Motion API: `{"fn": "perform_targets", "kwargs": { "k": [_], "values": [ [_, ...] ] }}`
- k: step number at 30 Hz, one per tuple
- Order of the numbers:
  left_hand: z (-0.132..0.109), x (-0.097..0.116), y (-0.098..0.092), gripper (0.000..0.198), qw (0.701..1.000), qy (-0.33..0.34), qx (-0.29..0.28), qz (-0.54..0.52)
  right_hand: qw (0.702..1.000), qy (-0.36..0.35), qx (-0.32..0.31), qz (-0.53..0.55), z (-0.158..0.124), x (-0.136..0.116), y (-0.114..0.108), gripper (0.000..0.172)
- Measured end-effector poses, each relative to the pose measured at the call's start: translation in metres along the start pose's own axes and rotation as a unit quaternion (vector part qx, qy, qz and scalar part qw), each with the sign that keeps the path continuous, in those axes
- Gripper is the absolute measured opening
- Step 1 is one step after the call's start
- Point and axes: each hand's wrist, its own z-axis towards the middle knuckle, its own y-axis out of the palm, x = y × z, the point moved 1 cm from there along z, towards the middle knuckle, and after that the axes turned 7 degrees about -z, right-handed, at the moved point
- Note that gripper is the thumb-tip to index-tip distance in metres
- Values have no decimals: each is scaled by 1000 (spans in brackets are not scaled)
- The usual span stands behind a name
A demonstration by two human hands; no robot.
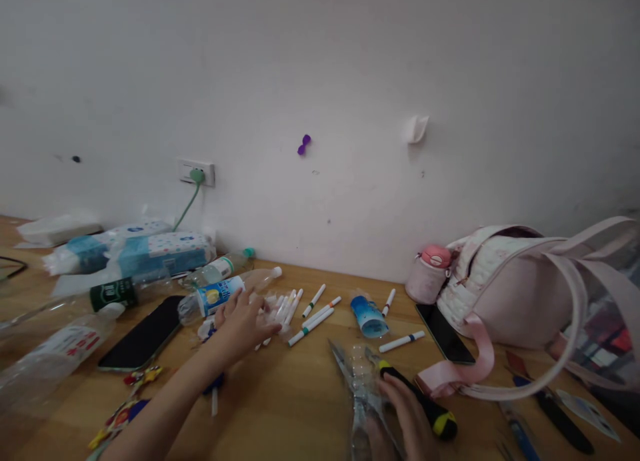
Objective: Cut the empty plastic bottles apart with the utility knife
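My left hand (245, 320) reaches over a loose bunch of white markers (287, 308), fingers spread and bent down, fingertips at the markers. More white markers with coloured bands (311, 326) lie just right of it. My right hand (403, 414) is at the lower middle, thumb and fingers curled about a clear plastic piece (361, 368); the grip is blurred and partly cut off. Scissors (343, 364) lie against this plastic, blades pointing away. Beside my right fingers are pliers (425, 401) with black and yellow handles. A blue plastic cup-like piece (370, 316) lies beyond.
Plastic bottles (220, 296), tissue packs (163, 253) and a black phone (143, 334) fill the left. At right stand a pink bag (515, 294) and a small pink bottle (429, 274), with another phone (445, 334) and a dark-handled tool (563, 418) near them. A wall closes the back.
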Motion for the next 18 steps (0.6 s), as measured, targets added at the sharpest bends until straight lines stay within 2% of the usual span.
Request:
{"fn": "perform_targets", "kwargs": {
  "k": [4, 8, 12, 18],
  "values": [
    [-23, 21, -3, 31, 994, 85, -73, -4, 998, 55, -21, 29, 0, -2, 1, 37],
    [-37, 29, 13, 21, 981, 113, -155, 5, 990, 115, -52, 55, -2, 1, 3, 43],
    [-36, 26, 24, 23, 981, 111, -157, 35, 988, 120, -72, 68, -2, 7, 5, 41],
    [-32, 21, 27, 32, 983, 89, -142, 71, 989, 118, -79, 43, -5, 10, 7, 48]
  ]
}}
